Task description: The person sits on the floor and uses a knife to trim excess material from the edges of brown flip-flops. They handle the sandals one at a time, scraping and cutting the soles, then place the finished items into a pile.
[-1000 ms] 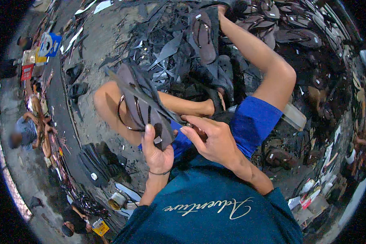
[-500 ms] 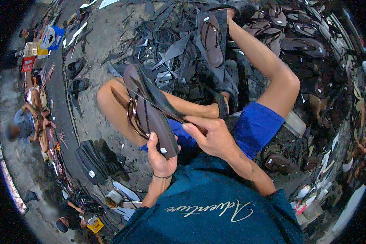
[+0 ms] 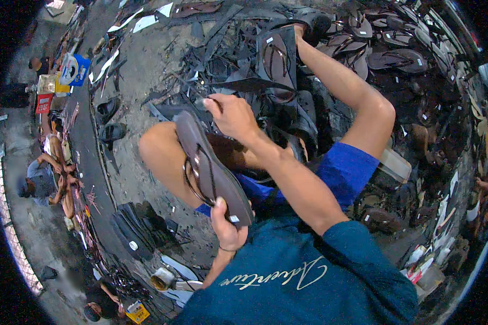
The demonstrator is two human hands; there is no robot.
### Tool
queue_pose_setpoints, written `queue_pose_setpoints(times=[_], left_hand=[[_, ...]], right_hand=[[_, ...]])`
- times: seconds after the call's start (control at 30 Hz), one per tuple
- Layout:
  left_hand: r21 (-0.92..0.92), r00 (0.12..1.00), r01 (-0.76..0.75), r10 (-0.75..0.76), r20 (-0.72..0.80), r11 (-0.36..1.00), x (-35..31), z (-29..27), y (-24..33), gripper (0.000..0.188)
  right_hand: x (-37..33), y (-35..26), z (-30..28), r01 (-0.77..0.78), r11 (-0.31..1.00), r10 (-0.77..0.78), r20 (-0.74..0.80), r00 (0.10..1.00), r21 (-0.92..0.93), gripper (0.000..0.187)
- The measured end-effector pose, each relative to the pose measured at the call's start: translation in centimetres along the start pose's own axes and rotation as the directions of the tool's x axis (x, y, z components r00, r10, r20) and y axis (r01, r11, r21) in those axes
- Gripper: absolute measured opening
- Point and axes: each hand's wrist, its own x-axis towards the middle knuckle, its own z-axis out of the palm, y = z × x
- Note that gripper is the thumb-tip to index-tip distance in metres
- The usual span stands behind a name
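Observation:
My left hand (image 3: 229, 227) grips the heel end of a dark brown flip-flop (image 3: 222, 176), thumb on the footbed beside a small white label. The flip-flop slants up and away over my bent left knee, its glossy brown strap facing left. My right hand (image 3: 232, 116) is closed just right of the flip-flop's toe end. A small pale tip shows at its fingers, but I cannot make out what it holds. Beyond this hand, a dark pointed offcut (image 3: 255, 84) lies across the near end of another brown flip-flop (image 3: 275, 59) on a black sheet.
Black offcuts (image 3: 200, 59) litter the floor ahead. Many brown flip-flops (image 3: 398, 61) are heaped at the right. A stack of dark soles (image 3: 133, 230) and an open can (image 3: 161, 279) stand at the left. Another person (image 3: 40, 179) sits at the far left.
My right hand has moved forward and left, from beside the flip-flop's heel to near its toe. The dark strip along the flip-flop's edge is gone from there. The flip-flop has shifted slightly right and nearer.

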Motion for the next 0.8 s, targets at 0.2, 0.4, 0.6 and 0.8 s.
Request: queue_pose_setpoints(times=[0.2, 0.4, 0.6, 0.8], left_hand=[[0.479, 0.919, -0.228, 0.026, 0.393, 0.848, 2.1, -1.5, 5.9, 0.058], [0.233, 0.846, -0.273, 0.118, 0.52, 0.933, 6.0, 2.3, 13.0, 0.031], [0.425, 0.955, -0.281, 0.208, 0.209, 0.861, 3.7, 2.1, 11.9, 0.03], [0.491, 0.876, -0.182, -0.087, 0.475, 0.852, 3.4, 2.4, 11.7, 0.033]], right_hand=[[-5.4, -4.6, -9.7, -0.148, 0.969, 0.02, 0.53, 0.847, 0.199, 0.041], [-11.4, -7.0, -13.7, 0.143, 0.965, -0.164, 0.081, 0.983, 0.219, 0.028], [-17.0, -3.5, -15.7, 0.121, 0.99, -0.137, 0.29, 0.947, 0.07, 0.027], [-11.6, -4.2, -13.1, 0.291, 0.957, -0.284, 0.215, 0.934, 0.002, 0.025]])
